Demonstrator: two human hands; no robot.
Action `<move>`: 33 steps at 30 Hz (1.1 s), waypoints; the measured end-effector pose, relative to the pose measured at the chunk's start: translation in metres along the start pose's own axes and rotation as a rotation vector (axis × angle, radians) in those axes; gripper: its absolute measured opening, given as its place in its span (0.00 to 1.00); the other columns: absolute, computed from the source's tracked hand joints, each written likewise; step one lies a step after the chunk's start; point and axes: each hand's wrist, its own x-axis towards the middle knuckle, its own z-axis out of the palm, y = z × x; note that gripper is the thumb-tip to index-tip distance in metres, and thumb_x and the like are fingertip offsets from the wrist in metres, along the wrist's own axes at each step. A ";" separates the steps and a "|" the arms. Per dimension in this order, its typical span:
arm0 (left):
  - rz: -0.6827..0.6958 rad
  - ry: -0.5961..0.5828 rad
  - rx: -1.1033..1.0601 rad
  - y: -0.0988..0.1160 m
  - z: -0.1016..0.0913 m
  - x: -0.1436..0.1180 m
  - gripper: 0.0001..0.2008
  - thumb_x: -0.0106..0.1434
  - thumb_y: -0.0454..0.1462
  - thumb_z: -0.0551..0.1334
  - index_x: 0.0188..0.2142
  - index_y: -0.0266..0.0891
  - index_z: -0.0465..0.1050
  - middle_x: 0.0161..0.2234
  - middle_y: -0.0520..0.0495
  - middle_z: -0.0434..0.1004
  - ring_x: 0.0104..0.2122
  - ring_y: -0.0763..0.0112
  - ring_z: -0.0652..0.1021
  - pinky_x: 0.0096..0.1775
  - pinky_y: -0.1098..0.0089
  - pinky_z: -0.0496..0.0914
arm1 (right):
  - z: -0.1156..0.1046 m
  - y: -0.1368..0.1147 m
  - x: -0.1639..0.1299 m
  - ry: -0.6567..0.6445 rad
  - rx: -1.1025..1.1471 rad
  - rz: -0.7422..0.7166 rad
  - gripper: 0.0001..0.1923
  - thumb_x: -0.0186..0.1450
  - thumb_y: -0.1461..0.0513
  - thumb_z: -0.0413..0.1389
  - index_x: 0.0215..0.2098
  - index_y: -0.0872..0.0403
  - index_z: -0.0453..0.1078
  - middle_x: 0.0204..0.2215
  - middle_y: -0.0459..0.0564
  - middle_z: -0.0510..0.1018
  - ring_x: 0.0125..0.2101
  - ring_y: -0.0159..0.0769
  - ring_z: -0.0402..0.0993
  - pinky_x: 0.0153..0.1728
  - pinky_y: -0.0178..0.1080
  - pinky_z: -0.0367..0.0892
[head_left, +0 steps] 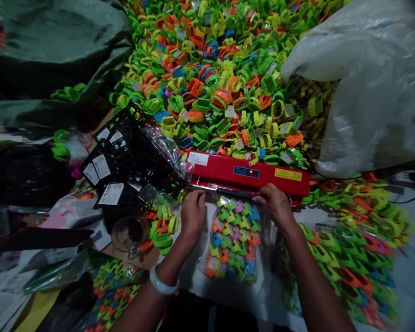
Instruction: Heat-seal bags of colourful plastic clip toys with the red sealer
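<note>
A clear plastic bag (235, 240) packed with rows of colourful plastic toy watches lies in front of me, its mouth against a long red heat sealer (214, 173). A small red light glows on the sealer's panel. At the bag's upper left corner is my left hand (193, 213), fingers curled down on the plastic, with a pale bangle (163, 282) round the wrist. My right hand (275, 205) has its fingers closed at the upper right corner, close to the sealer's dark bar (233, 192). The fingertips of both hands are partly hidden.
A large heap of loose toy watches (207, 87) rises behind the sealer. Black plastic trays (124, 152) with white labels and a clear cup (128, 234) stand left. More filled bags (352, 272) lie right, below a big white sack (373, 83). A cable (410, 199) runs at far right.
</note>
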 end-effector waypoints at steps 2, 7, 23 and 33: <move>0.104 -0.024 0.221 0.014 -0.005 0.008 0.12 0.66 0.36 0.53 0.45 0.38 0.72 0.46 0.41 0.74 0.49 0.61 0.71 0.54 0.62 0.63 | 0.002 0.003 0.011 -0.097 -0.087 0.024 0.10 0.64 0.59 0.55 0.25 0.54 0.67 0.27 0.45 0.66 0.28 0.31 0.63 0.30 0.35 0.53; 0.181 -0.140 0.601 0.045 0.001 0.036 0.10 0.64 0.35 0.57 0.40 0.32 0.75 0.43 0.35 0.74 0.48 0.53 0.71 0.50 0.57 0.63 | 0.009 0.001 0.013 -0.147 -0.172 0.075 0.09 0.60 0.64 0.59 0.25 0.54 0.64 0.27 0.43 0.66 0.29 0.31 0.62 0.28 0.34 0.49; 0.288 -0.136 0.687 0.037 0.019 0.039 0.10 0.66 0.35 0.54 0.40 0.33 0.72 0.40 0.38 0.75 0.43 0.55 0.71 0.46 0.60 0.61 | 0.013 -0.010 -0.003 0.019 -0.113 0.069 0.09 0.62 0.67 0.53 0.23 0.54 0.62 0.27 0.45 0.66 0.30 0.32 0.62 0.29 0.35 0.48; 0.323 -0.288 0.161 0.089 0.067 0.017 0.06 0.62 0.32 0.59 0.29 0.36 0.72 0.31 0.44 0.77 0.37 0.65 0.74 0.45 0.64 0.65 | 0.020 -0.011 -0.005 0.083 -0.195 0.045 0.10 0.64 0.66 0.49 0.30 0.54 0.71 0.31 0.50 0.74 0.34 0.36 0.67 0.32 0.36 0.53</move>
